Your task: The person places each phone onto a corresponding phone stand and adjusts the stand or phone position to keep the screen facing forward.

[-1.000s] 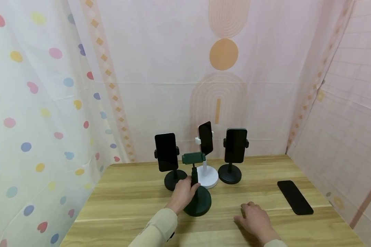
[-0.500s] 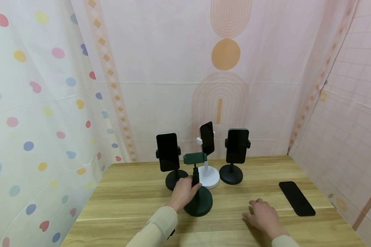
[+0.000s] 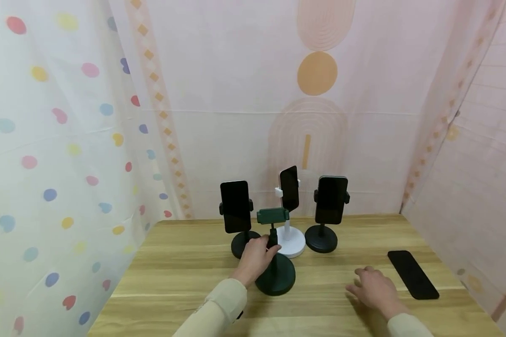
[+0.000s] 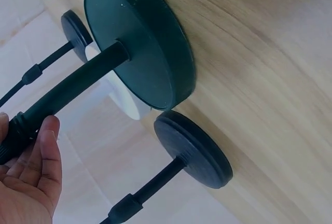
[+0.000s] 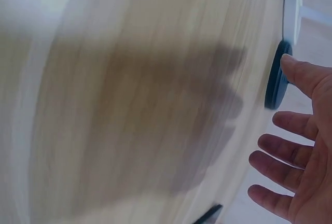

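Observation:
My left hand (image 3: 257,260) grips the post of a dark green phone stand (image 3: 284,278), whose clamp at the top holds no phone. In the left wrist view, thumb and fingers wrap the ribbed collar of that post, and the round base (image 4: 140,42) is in full sight. Over the table on the right is my right hand (image 3: 375,288), fingers spread and holding nothing. A black phone (image 3: 413,275) lies flat just beyond it to the right. The right wrist view shows the spread fingers (image 5: 277,169) and their shadow on the wood.
Behind the green stand are a black stand with a phone (image 3: 236,206) at left, a white stand (image 3: 293,243) with an angled phone, and another black stand (image 3: 321,239) with a phone. The wooden table (image 3: 177,262) ends at hanging curtains.
My right hand has moved right, closer to the flat phone, its fingers spreading. My left hand keeps its grip on the green phone stand. The head view has turned slightly left.

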### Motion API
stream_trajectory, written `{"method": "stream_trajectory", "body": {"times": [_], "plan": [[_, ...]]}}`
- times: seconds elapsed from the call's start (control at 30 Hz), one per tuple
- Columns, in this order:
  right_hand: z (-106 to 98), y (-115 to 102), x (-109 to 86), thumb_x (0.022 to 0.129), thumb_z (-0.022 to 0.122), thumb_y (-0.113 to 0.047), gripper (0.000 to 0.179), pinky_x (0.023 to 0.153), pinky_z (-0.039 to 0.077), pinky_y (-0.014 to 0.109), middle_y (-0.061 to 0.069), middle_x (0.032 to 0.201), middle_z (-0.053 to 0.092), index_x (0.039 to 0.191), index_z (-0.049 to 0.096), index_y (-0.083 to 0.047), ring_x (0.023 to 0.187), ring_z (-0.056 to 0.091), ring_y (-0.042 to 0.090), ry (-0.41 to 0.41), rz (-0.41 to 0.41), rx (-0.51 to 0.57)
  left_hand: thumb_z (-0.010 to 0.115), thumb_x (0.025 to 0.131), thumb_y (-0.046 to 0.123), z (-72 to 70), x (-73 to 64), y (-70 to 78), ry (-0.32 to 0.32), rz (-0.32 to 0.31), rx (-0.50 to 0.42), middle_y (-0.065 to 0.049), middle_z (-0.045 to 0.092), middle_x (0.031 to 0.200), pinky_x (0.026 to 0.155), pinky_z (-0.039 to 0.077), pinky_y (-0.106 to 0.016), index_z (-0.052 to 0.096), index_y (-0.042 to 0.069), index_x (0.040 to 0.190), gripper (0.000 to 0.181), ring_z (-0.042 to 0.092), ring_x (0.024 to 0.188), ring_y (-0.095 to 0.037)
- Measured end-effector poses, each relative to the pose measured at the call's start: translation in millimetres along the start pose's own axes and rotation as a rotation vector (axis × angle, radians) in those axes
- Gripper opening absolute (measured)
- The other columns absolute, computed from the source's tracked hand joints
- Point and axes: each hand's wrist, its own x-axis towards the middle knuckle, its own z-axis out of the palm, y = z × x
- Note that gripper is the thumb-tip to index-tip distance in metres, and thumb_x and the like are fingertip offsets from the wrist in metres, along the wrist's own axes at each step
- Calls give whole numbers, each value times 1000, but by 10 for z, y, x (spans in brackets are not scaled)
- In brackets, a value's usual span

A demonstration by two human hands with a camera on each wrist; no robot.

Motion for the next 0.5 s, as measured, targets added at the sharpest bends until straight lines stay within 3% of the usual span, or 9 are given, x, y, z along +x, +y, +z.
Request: {"method": "stream_trajectory", "body": {"times": [0.3,0.5], "plan": [[-234,472,17,90,69,-47,68,84,47,62,40,119,55,120,60,13,105,56,55,-63,48,-16,66,97,26,69,29,80,1,26,2,5,52,65,60,45,-27,64,7,85,23,52,61,-10],[-428,859,7,93,62,-54,81,82,47,62,45,118,49,125,52,20,105,51,59,-104,100,10,66,97,28,113,67,175,-13,11,17,5,55,68,61,47,-27,65,6,87,24,53,64,-10]]}}
